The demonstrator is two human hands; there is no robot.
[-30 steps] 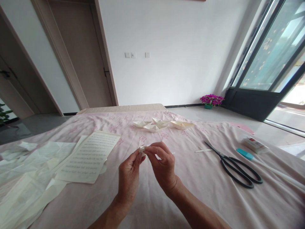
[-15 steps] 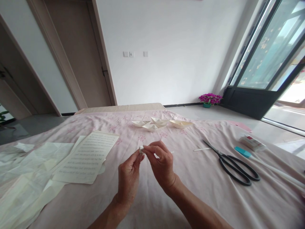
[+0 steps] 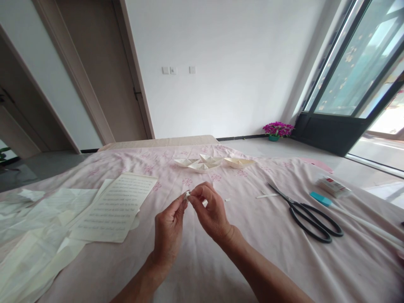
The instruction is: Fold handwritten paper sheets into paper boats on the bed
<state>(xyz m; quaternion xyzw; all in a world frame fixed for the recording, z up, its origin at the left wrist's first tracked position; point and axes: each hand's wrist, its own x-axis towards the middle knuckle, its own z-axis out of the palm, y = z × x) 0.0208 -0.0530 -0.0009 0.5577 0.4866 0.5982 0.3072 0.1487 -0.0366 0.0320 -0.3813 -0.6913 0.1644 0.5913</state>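
My left hand (image 3: 169, 229) and my right hand (image 3: 212, 212) meet over the middle of the cloth, both with fingers pinched. Between their fingertips sits a small folded piece of white paper (image 3: 187, 195), mostly hidden by the fingers. Beyond the hands, several folded paper boats (image 3: 204, 167) stand close together. Tiny paper scraps (image 3: 227, 200) lie just right of my right hand. Farther right, a thin paper strip (image 3: 267, 196) rests beside the tip of the black scissors (image 3: 311, 219).
Sheets of printed paper (image 3: 115, 210) and crumpled thin paper (image 3: 41, 223) cover the left side of the pink cloth (image 3: 202, 269). At right lie a blue-tipped white stick (image 3: 322, 199) and a small clear-wrapped box (image 3: 333, 186). Purple flowers (image 3: 277, 129) stand on the floor by the wall.
Both hands have shifted slightly up and to the left, still pinching the paper piece. A scrap beside my right hand shows more plainly now. The boats and scissors stay put.
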